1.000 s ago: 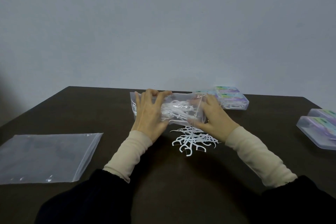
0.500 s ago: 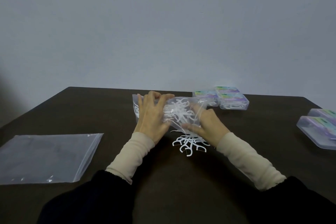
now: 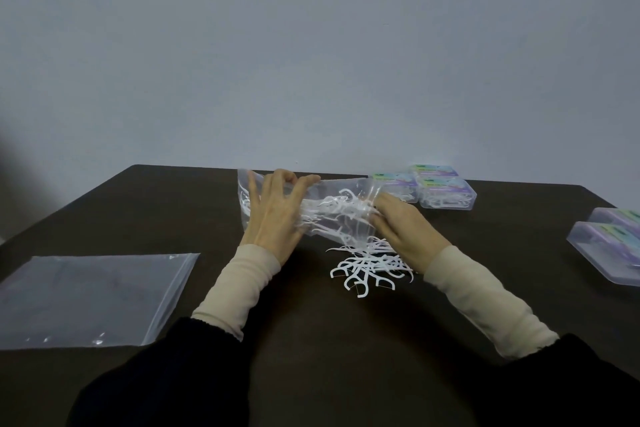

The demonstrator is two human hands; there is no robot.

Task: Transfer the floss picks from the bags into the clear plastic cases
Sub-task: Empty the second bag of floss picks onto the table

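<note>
**Both hands on the floss-pick bag, picks spilling at centre table**

Dark table [image 3: 166,204], grey wall behind. Left hand [image 3: 277,215] grips the left part of a clear bag [image 3: 332,208] held just above the table centre; fingers curl over the bag's far top edge. Right hand [image 3: 403,229] holds the bag's right end, fingers bunched against the crumpled plastic. White floss picks [image 3: 341,210] show inside the bag, tangled.

A loose pile of floss picks [image 3: 369,269] lies on the table just near of the bag's right end, touching or just beside the right wrist.

Far right of centre: three clear plastic cases [image 3: 441,192] with coloured labels, grouped close together, white picks visible inside. At the right edge: two more cases [image 3: 609,250], partly cut off by the frame; contents unclear.

Near left: an empty-looking flat clear bag [image 3: 86,298] lies on the table, well apart from the hands.

Cream sleeves [image 3: 242,288] under black outer sleeves.
</note>
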